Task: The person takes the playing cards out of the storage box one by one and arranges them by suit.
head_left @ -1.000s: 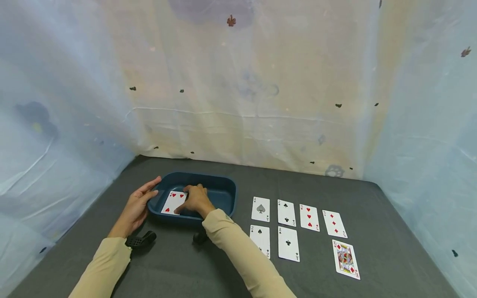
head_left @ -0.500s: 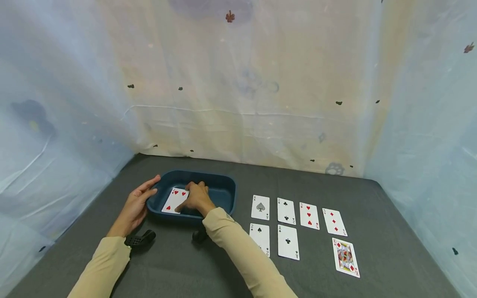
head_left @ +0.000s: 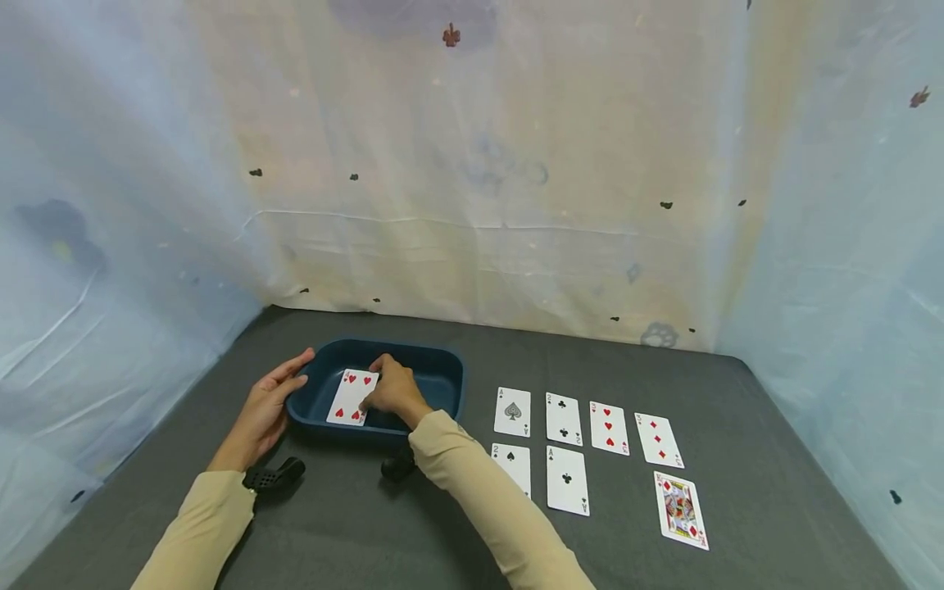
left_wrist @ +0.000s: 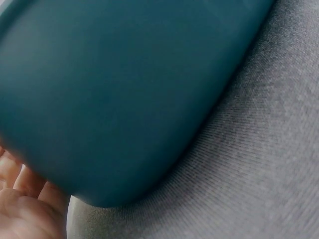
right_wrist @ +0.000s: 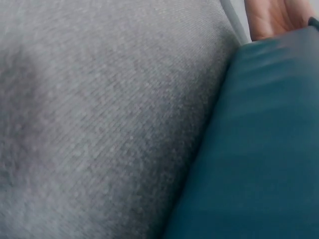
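In the head view a dark blue tray (head_left: 442, 385) stands on the grey cloth. My left hand (head_left: 267, 406) holds its left end, thumb at the rim and fingers along the outside. The left wrist view shows those fingers (left_wrist: 30, 186) against the tray's outer wall (left_wrist: 114, 109). Inside the tray, my right hand (head_left: 398, 392) grips a four of hearts (head_left: 349, 400) by its right side, fingertips at the top corner and thumb near the bottom. The card lies face up, slightly tilted. The right wrist view shows only the tray's side (right_wrist: 259, 129), cloth and part of the left hand.
Right of the tray lie face-up cards: ace of spades (head_left: 512, 412), two of clubs (head_left: 564, 419), three of hearts (head_left: 609, 428) and three of diamonds (head_left: 659, 440). Nearer are two of spades (head_left: 514, 465), partly behind the right sleeve, ace of clubs (head_left: 567, 483) and king of diamonds (head_left: 681, 510).
The four of hearts has shifted slightly right and away within the tray, and more of its face shows. My right hand has moved slightly right with it; the left hand stays at the tray.
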Demonstrator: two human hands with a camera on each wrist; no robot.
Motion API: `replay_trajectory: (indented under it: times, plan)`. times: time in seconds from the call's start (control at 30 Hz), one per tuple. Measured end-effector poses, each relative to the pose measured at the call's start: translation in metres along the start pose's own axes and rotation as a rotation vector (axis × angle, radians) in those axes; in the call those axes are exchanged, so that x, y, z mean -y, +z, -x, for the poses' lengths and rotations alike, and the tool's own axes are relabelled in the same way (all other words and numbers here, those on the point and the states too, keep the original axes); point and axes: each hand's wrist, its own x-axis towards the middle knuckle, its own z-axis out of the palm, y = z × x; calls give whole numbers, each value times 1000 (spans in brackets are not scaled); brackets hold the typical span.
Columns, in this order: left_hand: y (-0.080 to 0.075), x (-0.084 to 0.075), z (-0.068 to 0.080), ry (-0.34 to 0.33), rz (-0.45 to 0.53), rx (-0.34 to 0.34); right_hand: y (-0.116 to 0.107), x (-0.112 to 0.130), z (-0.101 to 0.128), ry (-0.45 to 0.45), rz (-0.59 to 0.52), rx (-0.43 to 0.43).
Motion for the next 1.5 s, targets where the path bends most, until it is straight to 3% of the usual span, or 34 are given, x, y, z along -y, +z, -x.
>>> replay_trajectory:
  times: [0.63, 1.07, 1.5]
  plan:
    - [1, 3, -3, -10, 15, -19, -12, -3, 7, -30, -284, 13]
    - [-5, 0, 0, -6, 112, 23, -26, -3, 18, -46, -404, -24]
    - [-4, -4, -2, -60, 100, 26, -45, -6, 27, -78, -471, 3]
